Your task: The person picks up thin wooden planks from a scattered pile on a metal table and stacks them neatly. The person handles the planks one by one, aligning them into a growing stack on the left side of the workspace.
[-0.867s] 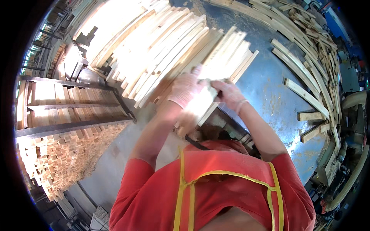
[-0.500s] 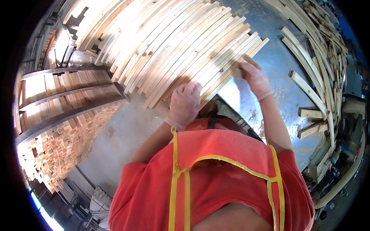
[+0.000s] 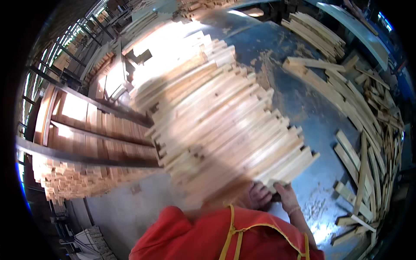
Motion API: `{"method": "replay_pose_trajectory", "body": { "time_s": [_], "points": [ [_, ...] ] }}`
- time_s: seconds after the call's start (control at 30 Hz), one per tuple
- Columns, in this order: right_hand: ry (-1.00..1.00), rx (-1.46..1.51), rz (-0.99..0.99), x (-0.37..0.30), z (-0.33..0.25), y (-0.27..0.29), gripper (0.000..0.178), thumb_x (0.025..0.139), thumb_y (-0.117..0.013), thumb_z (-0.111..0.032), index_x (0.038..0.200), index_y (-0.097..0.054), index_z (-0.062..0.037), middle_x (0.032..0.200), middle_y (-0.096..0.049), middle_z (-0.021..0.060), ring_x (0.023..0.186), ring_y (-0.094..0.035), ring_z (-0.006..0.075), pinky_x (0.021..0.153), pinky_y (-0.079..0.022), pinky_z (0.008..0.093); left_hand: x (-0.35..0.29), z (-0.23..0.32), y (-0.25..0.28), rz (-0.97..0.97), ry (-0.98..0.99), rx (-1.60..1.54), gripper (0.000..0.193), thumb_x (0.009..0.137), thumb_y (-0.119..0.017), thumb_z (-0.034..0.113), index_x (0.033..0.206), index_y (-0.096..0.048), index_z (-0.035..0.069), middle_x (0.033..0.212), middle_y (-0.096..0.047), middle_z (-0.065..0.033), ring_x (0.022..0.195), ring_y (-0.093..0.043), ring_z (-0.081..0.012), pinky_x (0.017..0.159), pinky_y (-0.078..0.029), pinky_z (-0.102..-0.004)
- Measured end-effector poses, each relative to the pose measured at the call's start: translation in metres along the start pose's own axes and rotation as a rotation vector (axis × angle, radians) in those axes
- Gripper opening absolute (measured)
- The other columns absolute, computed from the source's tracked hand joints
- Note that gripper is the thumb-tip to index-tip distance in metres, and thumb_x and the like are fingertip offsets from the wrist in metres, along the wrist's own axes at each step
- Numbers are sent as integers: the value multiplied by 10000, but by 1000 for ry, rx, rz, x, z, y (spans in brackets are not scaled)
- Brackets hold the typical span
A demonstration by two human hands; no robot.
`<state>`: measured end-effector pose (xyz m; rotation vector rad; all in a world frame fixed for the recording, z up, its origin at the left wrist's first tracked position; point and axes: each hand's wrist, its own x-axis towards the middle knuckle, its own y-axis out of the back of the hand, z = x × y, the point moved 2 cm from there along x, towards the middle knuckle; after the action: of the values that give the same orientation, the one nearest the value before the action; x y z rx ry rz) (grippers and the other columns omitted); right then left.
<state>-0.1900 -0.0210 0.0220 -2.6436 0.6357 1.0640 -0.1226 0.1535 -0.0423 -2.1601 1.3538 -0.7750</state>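
Wooden strips [image 3: 225,115] lie side by side on the bench [image 3: 295,115].
Left grip [image 3: 259,195] and right grip [image 3: 287,197], fingers curled, sit at the strips' near edge; whether either has hold of one, I cannot tell.

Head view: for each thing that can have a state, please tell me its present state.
Wooden strip row: laid side by side, ends uneven.
Left hand: fingers curled, at the row's near edge; grip unclear.
Right hand: fingers bent, beside the left; grip unclear.
Loose strips at right: scattered, some crossing.
Wood stack at left: piled, ends uneven.
Bluish tabletop: patchy, partly covered.
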Motion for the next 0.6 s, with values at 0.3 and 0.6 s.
{"method": "replay_pose_trajectory", "body": {
  "time_s": [0.3, 0.6],
  "points": [
    [183, -391, -183, 76, -101, -71, 325, 940, -633, -283, 922, -742, 23, 904, -736, 89, 789, -682, 156, 741, -579, 323, 38, 77, -133, 641, -56, 1260, 174, 1049, -503, 321, 927, -519, 198, 967, -457, -8, 889, -472, -203, 903, -419, -408],
    [422, -431, -179, 196, -209, -194, 405, 1017, -667, -382, 1127, -748, -1, 975, -763, 154, 890, -708, 241, 859, -569, 377, 69, 187, -282, -270, -47, 3684, 533, 909, -673, 335, 1425, -578, 240, 1446, -511, -68, 1392, -485, -331, 1201, -363, -602]
  ]
}}
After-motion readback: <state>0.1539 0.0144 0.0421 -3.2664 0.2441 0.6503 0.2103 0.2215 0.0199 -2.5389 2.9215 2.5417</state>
